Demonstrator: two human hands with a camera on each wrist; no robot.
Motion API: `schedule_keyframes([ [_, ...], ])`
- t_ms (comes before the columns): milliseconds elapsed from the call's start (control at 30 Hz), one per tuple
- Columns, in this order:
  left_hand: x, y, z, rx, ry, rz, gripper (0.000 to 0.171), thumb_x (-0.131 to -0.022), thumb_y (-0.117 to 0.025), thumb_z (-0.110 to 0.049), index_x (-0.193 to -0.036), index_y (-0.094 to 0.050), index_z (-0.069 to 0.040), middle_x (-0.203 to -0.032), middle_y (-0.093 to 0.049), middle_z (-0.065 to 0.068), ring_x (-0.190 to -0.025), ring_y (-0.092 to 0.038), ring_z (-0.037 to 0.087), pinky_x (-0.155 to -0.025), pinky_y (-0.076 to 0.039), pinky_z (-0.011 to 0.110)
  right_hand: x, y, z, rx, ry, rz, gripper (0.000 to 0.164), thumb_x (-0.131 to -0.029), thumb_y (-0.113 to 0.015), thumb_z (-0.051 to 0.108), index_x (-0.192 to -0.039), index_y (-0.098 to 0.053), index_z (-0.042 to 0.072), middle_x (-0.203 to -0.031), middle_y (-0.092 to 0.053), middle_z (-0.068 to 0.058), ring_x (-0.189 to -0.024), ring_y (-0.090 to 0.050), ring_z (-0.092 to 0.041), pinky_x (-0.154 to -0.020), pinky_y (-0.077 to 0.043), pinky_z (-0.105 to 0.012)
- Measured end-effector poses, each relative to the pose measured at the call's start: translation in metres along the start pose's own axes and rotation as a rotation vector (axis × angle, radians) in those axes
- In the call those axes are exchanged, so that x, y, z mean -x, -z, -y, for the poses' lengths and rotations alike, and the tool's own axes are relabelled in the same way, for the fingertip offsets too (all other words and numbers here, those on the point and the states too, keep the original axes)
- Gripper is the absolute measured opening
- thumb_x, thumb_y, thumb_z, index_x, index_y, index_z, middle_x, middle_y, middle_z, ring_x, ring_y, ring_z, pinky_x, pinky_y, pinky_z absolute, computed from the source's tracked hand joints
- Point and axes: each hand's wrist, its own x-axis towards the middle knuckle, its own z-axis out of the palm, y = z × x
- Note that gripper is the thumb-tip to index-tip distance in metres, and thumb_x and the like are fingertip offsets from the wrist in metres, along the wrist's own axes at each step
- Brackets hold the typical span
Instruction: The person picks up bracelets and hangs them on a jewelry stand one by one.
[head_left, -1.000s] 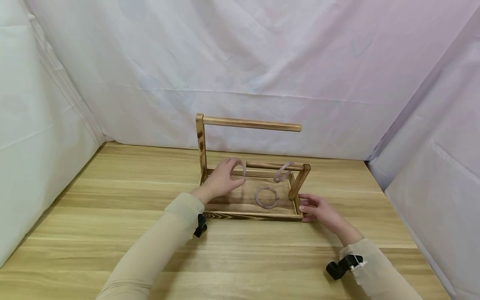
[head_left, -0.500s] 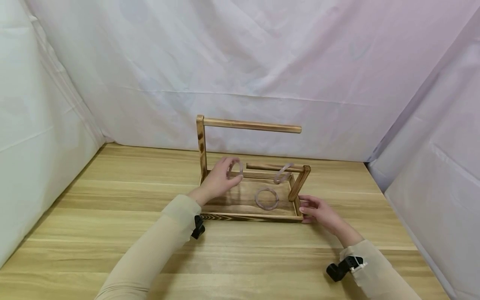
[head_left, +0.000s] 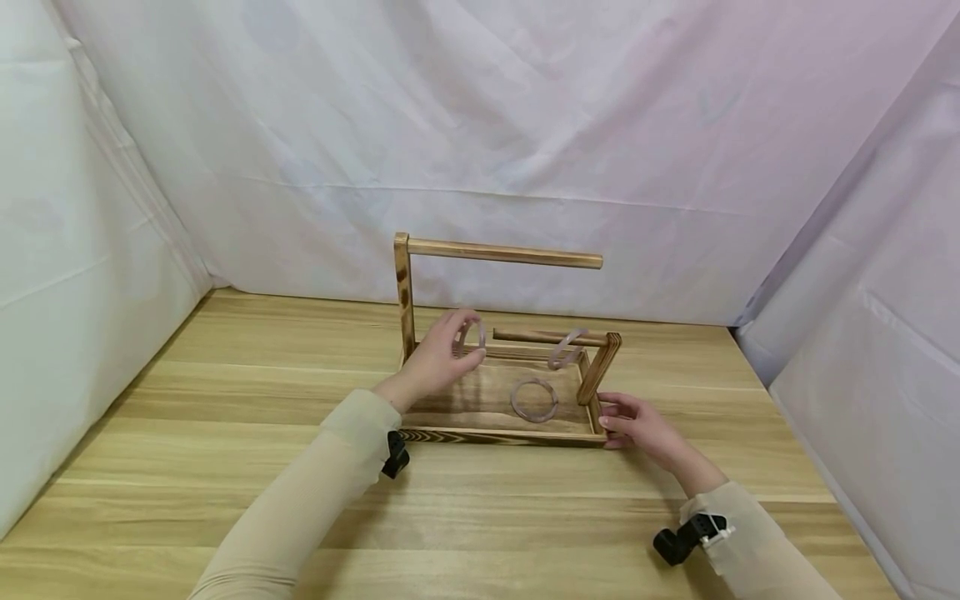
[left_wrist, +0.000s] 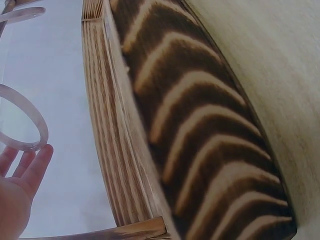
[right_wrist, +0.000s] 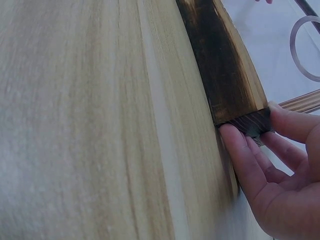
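Note:
My left hand (head_left: 435,358) pinches a pale, translucent bangle (head_left: 482,335) upright between thumb and fingers, just left of the free end of the stand's low bar (head_left: 517,334). The left wrist view shows fingertips at the lower edge of this bangle (left_wrist: 42,122). A second bangle (head_left: 555,363) hangs on the low bar near its post. Flat on the tray floor lies a third bangle (head_left: 513,398). With fingers and thumb, my right hand (head_left: 641,429) grips the front right corner of the wooden stand (head_left: 502,437); the right wrist view shows that grip on the dark corner (right_wrist: 245,122).
Above the left hand runs the stand's higher bar (head_left: 502,253), fixed to a tall left post (head_left: 405,300) and bare along its length. A wood-grain table (head_left: 525,525) carries the stand. White cloth (head_left: 480,125) hangs behind and on both sides.
My left hand has drawn the bangle a little to the left, away from the low bar's free end. My right hand keeps its grip on the stand's corner.

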Motion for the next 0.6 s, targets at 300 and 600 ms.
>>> schedule_keyframes([
  [300,-0.0004,0.0008,-0.003,-0.004,-0.017,-0.016,0.045,-0.087,-0.061,-0.024,-0.127,-0.045,-0.011,-0.131,-0.045,0.009,-0.119,-0.047,0.027,-0.098,-0.047,0.039,0.0003,0.0002,-0.0012,-0.002,0.005,0.003,0.06,-0.095,-0.052,0.011,-0.143,-0.023,-0.009,-0.128,-0.039,-0.03,-0.09,-0.055,-0.011,-0.077,-0.057,-0.033],
  [600,-0.0011,0.0025,-0.0076,0.018,-0.02,-0.02,0.049,-0.087,-0.062,-0.021,-0.131,-0.043,-0.008,-0.13,-0.046,0.014,-0.117,-0.048,0.027,-0.1,-0.045,0.042,-0.0002,-0.0001,-0.0002,-0.006,-0.001,-0.007,0.059,-0.095,-0.052,0.009,-0.143,-0.023,-0.009,-0.13,-0.038,-0.032,-0.089,-0.056,-0.011,-0.077,-0.057,-0.033],
])
